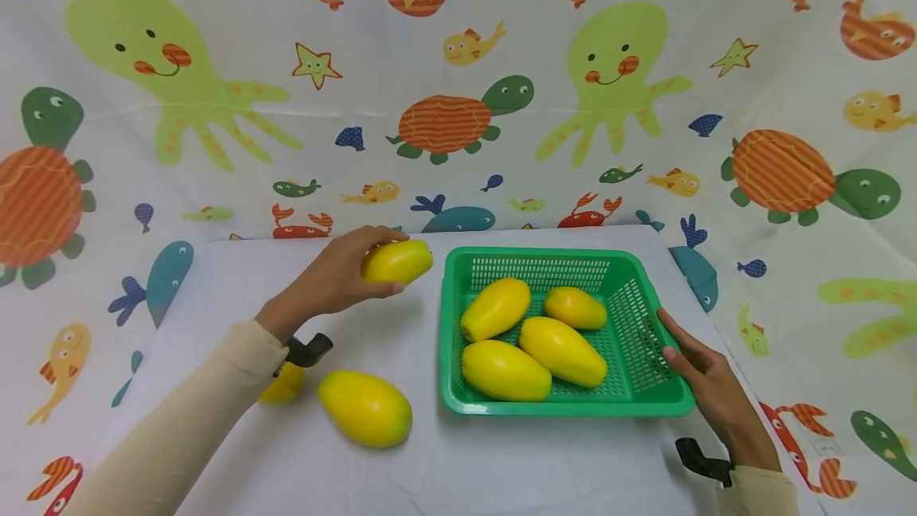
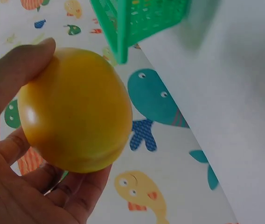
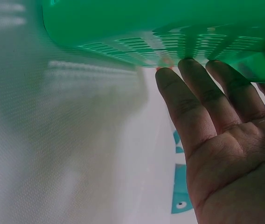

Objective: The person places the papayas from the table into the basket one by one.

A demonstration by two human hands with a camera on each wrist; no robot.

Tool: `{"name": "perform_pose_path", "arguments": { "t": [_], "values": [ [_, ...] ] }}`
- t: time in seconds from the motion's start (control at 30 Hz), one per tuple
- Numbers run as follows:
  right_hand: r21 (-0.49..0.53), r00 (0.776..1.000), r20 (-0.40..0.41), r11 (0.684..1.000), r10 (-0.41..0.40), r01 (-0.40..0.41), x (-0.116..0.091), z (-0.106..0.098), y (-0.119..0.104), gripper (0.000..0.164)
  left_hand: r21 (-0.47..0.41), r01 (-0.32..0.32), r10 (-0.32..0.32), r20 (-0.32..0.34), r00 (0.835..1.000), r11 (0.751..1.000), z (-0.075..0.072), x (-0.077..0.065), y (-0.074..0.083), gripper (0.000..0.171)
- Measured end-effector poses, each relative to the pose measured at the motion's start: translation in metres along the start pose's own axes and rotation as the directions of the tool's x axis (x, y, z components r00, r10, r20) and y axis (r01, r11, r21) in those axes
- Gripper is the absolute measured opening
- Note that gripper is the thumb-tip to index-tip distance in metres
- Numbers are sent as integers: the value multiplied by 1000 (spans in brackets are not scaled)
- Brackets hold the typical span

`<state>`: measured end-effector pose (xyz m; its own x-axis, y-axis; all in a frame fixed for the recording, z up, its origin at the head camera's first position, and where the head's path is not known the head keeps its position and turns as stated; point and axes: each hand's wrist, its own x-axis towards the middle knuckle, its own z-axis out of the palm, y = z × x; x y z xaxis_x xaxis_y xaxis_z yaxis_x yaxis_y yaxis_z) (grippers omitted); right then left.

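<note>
In the head view my left hand (image 1: 351,269) grips a yellow papaya (image 1: 398,262) above the white table, left of a green plastic basket (image 1: 559,409). The left wrist view shows this papaya (image 2: 76,112) close up, with the thumb on its upper side and the fingers beneath. Several papayas (image 1: 562,350) lie inside the basket. At the basket's right side, my right hand (image 1: 719,388) touches the wall and rim. Its fingers (image 3: 216,95) look straight against the slotted wall in the right wrist view; the thumb is hidden there.
Another papaya (image 1: 366,408) lies on the white table (image 1: 458,468) left of the basket. One more yellow fruit (image 1: 285,383) is partly hidden under the left wrist. A cloth printed with sea animals (image 1: 444,62) hangs behind and around the table.
</note>
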<state>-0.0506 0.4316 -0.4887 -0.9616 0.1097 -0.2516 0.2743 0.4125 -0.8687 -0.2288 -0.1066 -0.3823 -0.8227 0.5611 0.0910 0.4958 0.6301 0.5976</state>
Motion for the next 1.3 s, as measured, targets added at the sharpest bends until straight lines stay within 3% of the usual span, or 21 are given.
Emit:
{"name": "perform_pose_path", "arguments": {
  "t": [0.5, 0.73, 0.93, 1.3],
  "values": [
    [-1, 999, -11, 999, -50, 50, 1, -1, 2, 63, -41, -146, 147, 16, 989, 988, 30, 13, 44, 66],
    [-2, 999, 1, 999, -46, 46, 1, -2, 2, 63, -66, -183, 186, 38, 982, 981, 47, 19, 59, 65],
    [55, 998, -1, 997, -56, 56, 2, -1, 3, 63, -79, -233, 238, 55, 970, 969, 60, 27, 71, 65],
    [21, 995, -9, 995, -94, 95, 1, -2, 3, 62, -103, -270, 282, 122, 952, 957, 79, 45, 89, 68]
  ]
}}
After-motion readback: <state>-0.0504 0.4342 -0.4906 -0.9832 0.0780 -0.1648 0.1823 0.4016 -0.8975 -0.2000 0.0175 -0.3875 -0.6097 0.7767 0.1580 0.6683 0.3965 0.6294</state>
